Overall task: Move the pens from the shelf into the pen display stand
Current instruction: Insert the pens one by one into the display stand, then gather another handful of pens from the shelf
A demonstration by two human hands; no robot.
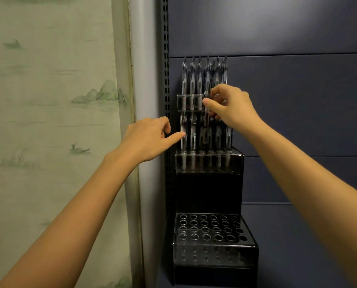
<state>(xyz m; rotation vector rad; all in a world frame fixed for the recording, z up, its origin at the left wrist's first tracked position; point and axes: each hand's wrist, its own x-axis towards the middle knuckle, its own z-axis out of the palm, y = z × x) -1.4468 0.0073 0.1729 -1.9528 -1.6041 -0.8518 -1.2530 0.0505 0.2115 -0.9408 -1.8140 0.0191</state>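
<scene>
A black stepped pen display stand (208, 188) stands against a dark blue back panel. Its top tier holds several clear-and-black pens (194, 77), and the middle tier holds several more pens (218, 138). The bottom tier (210, 229) shows rows of empty holes. My right hand (231, 109) pinches one pen (207, 104) between thumb and fingers, in front of the upper tiers. My left hand (150, 138) reaches in from the left, its thumb tip touching the leftmost pen (183, 132) of the middle tier, fingers loosely curled.
A slotted metal upright (165, 80) runs down the left of the dark blue panel (298, 100). Left of it are a grey post and a pale green patterned curtain (48, 121).
</scene>
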